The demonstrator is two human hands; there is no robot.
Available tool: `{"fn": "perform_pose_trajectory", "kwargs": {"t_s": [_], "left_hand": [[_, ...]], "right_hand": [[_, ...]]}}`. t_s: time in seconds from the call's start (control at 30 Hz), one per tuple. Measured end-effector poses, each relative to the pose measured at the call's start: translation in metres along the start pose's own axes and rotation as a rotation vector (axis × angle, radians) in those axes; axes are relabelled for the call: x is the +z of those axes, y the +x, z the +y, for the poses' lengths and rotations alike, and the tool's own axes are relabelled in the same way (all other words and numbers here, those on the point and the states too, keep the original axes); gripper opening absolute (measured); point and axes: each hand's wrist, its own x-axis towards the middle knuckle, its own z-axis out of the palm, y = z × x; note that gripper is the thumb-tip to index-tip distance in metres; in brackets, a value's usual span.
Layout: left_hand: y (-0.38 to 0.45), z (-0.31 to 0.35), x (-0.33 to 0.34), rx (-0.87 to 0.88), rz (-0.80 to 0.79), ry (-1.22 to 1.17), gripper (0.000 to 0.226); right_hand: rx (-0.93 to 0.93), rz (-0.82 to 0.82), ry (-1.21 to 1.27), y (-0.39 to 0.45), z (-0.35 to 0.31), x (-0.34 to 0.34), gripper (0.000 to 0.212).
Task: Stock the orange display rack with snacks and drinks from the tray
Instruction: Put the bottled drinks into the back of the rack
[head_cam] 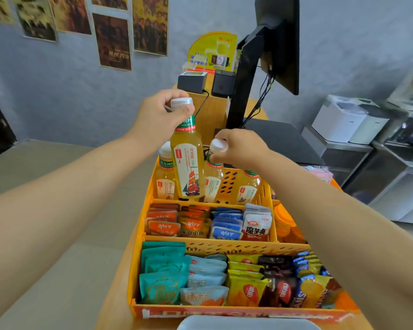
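- The left hand [156,115] was closed around the neck and white cap of a tea bottle with a ship label [188,170]; it held the bottle a little tilted, with the bottom just above the back compartment of the orange display rack [227,247].
- The right hand [236,145] pinched with its fingers the white cap of a second tea bottle [214,179], which stood in the same back compartment.
- At the near edge, in front of the rack, only a part of a pale tray [246,323] was visible; what was in it I could not tell.
- The front compartment held teal packets [162,279] on the left, then light blue packets [205,277], yellow packets [246,287], dark packets [279,287] and blue-and-yellow packets [308,277] on the right.
- The middle compartment held orange sachets [163,222], brown sachets [193,226], blue sachets [227,228] and white-and-red sachets [258,226], in rows beside each other.
- The back compartment held also two more yellow tea bottles: one at the left [165,172] and one at the right [248,186].
- Behind the rack stood a black monitor stand [246,75] and a small grey device [192,82].
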Motion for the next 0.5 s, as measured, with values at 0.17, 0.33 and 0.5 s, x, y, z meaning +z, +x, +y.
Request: {"fn": "perform_pose_trajectory", "kwargs": {"t_s": [0.17,0.33,0.5], "left_hand": [[0.001,-0.017,0.025,0.068,-0.064,0.205,0.029],[-0.004,-0.042,0.033,0.050,-0.171,0.391,0.029],[-0.009,-0.046,0.036,0.112,-0.185,0.590,0.029]], "right_hand": [[0.051,-0.013,-0.061,-0.005,0.017,-0.002,0.051],[0.045,-0.025,-0.017,-0.009,0.016,0.006,0.050],[0.038,-0.006,-0.030,-0.007,0.010,0.010,0.045]]}}
